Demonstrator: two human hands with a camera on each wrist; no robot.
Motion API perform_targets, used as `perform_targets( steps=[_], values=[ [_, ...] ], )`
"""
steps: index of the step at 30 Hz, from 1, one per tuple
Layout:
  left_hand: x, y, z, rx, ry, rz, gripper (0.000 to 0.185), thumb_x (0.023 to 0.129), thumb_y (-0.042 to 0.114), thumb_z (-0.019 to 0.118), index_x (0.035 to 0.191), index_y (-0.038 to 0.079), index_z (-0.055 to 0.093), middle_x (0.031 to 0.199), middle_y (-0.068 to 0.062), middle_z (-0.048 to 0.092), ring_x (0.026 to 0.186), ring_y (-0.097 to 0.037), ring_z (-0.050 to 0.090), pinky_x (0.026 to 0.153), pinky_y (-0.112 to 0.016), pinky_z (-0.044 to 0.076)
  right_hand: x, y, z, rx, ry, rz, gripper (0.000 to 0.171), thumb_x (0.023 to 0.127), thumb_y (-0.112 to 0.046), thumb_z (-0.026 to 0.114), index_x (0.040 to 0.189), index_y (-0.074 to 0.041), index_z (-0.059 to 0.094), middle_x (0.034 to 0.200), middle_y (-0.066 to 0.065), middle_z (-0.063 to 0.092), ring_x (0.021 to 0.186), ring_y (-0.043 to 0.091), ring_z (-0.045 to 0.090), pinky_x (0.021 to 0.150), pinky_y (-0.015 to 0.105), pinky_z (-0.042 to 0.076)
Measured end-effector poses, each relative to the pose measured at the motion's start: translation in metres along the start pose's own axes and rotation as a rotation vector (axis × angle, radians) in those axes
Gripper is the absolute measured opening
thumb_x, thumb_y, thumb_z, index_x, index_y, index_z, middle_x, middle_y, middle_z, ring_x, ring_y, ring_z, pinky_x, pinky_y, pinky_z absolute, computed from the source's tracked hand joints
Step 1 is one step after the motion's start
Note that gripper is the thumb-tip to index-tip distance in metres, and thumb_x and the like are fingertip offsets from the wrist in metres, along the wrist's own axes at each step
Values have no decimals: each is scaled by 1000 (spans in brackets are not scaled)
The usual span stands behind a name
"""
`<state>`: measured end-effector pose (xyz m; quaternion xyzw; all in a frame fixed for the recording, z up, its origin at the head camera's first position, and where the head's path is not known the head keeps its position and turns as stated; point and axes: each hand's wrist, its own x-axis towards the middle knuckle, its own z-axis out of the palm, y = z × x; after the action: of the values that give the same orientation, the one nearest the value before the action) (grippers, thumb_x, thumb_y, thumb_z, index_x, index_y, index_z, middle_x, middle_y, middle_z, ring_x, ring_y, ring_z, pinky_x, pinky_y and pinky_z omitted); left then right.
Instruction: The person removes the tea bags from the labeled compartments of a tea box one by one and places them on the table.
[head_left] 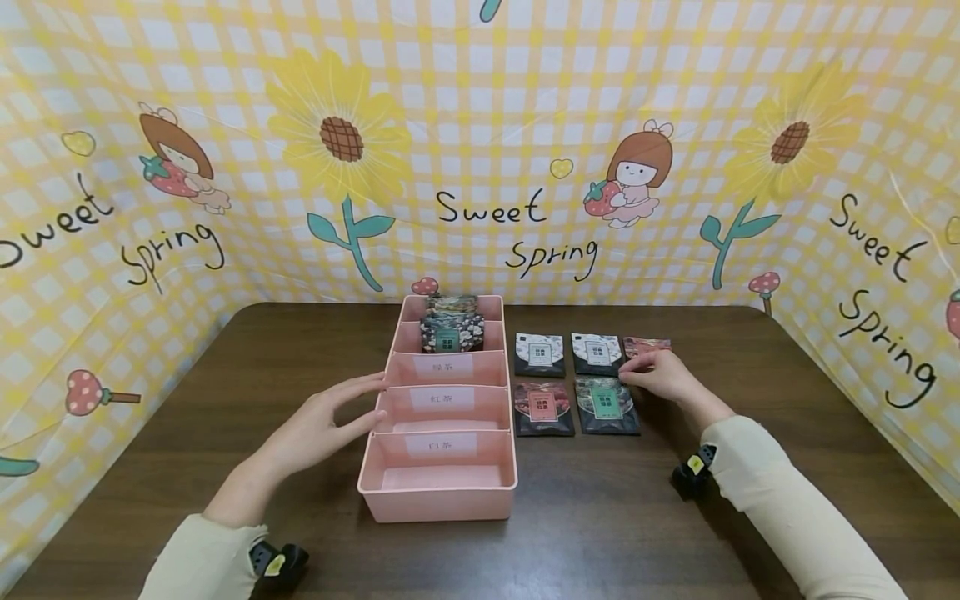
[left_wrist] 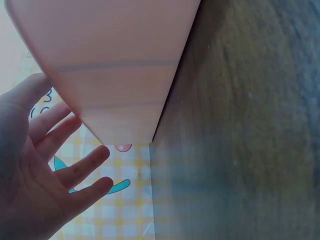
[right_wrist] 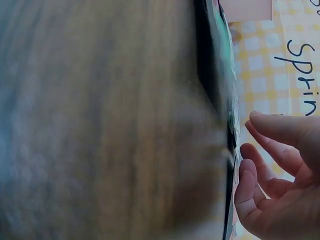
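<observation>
A pink divided box [head_left: 437, 505] stands lengthwise on the table. My left hand [head_left: 315, 425] is at its left rim, thumb and fingers spread along the side wall. Beside the box lie two white-topped tea sachets, one [head_left: 538, 355] left of the other [head_left: 596, 354]. In front of them lie a red-labelled sachet [head_left: 543, 407] and a green-labelled sachet [head_left: 606, 404]. My right hand [head_left: 663, 377] hovers by the green one's upper right corner, fingers loosely bent and holding nothing in the right wrist view. It partly hides another reddish sachet [head_left: 648, 342].
In the box's back compartments stand a dark flowered sachet [head_left: 452, 333] with a green label and another patterned sachet [head_left: 452, 305]. The front compartments carry white paper labels [head_left: 441, 446]. A yellow checked cloth [head_left: 480, 125] hangs behind the brown table [head_left: 615, 533].
</observation>
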<state>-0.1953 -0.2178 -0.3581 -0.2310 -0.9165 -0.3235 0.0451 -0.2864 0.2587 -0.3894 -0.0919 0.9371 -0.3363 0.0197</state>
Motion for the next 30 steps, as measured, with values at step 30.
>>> perform_targets(
  steps=[30],
  values=[
    [0,0,-1,-6,-20,-6,45,90,28,62,131,10,53,138,-13,51,128,-35,46,102,-56,39,-5,-55,-22,87,1,-102,27,90,-24,61,105,-2,68,105,16,67,85,8,61,75,26,49]
  ],
)
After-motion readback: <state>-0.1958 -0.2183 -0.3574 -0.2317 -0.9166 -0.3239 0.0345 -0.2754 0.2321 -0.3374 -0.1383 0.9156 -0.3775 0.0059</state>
